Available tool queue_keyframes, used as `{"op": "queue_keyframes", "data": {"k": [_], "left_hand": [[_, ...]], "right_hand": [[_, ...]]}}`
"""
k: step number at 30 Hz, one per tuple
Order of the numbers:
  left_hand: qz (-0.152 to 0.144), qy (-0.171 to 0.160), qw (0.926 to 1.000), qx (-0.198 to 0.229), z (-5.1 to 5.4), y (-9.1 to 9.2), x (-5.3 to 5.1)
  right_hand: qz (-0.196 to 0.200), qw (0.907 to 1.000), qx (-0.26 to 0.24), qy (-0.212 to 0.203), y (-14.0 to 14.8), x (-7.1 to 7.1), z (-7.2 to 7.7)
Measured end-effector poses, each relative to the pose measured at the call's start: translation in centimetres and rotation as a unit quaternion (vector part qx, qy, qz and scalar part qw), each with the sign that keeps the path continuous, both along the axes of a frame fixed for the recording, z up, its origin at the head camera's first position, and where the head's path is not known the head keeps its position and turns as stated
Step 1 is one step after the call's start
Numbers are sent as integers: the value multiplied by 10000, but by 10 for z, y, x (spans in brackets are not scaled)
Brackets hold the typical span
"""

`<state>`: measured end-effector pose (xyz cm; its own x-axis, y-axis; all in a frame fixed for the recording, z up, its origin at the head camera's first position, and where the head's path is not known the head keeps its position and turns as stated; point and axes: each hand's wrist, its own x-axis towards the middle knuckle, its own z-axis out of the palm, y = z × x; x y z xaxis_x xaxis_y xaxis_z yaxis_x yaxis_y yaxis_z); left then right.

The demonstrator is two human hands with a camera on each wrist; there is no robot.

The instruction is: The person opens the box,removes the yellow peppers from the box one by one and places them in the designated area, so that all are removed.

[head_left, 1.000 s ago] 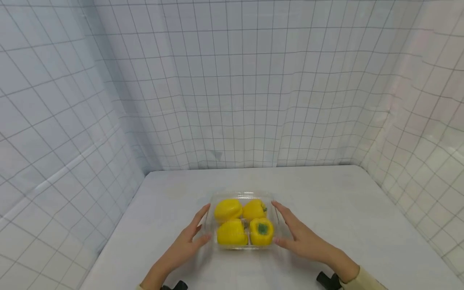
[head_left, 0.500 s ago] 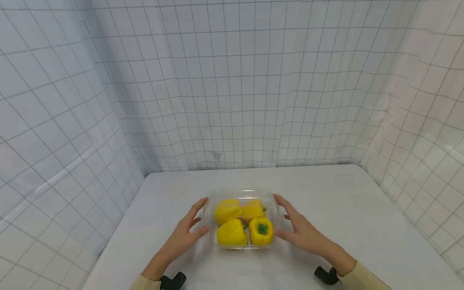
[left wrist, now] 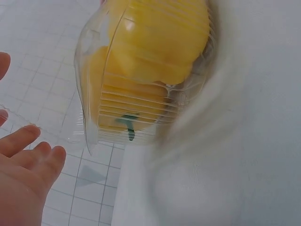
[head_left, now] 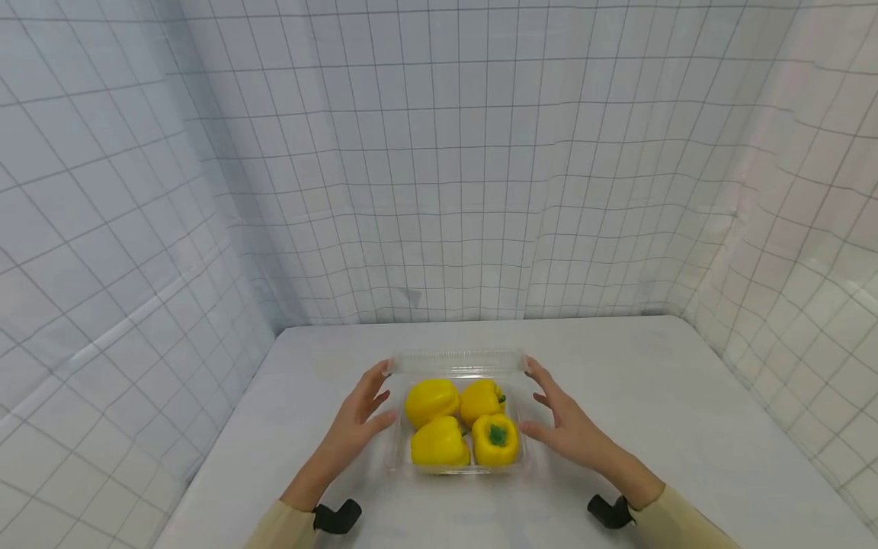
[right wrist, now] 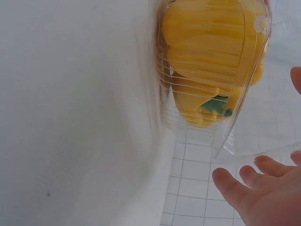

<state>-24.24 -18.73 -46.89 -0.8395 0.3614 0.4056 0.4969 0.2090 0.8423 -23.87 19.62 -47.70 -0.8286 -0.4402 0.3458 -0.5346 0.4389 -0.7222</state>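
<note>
A clear plastic clamshell box (head_left: 401,450) sits on the table with several yellow bell peppers in it; one pepper (head_left: 496,440) shows its green stem end. Its transparent lid (head_left: 457,363) is tilted up at the far side. My left hand (head_left: 351,427) is at the left end of the lid, fingertips at its edge and thumb apart. At the right end, my right hand (head_left: 575,429) does the same, fingers extended. Both wrist views show the fingertips of the left hand (left wrist: 28,174) and right hand (right wrist: 263,188) along the lid's thin edge, beside the ribbed box wall.
A white table (head_left: 686,427) lies under the box. White grid-patterned curtains (head_left: 453,191) enclose its back and sides. Black wrist mounts (head_left: 337,516) stick out near both sleeves.
The lid has swung up and away from the peppers toward the far side. Both hands have moved forward with it along its ends. The box and peppers have stayed in place.
</note>
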Motion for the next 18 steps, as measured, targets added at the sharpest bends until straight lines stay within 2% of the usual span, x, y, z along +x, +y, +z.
{"op": "queue_keyframes", "data": {"k": [9,13,18], "left_hand": [[-191,54,9994,270,0,0,-9],[-224,-50,9992,322,0,1,-10],[-333,-92,9984,447,-1,2,-14]], "right_hand": [[169,9995,-267,70,-2,-11,-3],[185,9991,-331,175,-3,-16,-3],[153,9990,-403,82,-4,-19,-2]]}}
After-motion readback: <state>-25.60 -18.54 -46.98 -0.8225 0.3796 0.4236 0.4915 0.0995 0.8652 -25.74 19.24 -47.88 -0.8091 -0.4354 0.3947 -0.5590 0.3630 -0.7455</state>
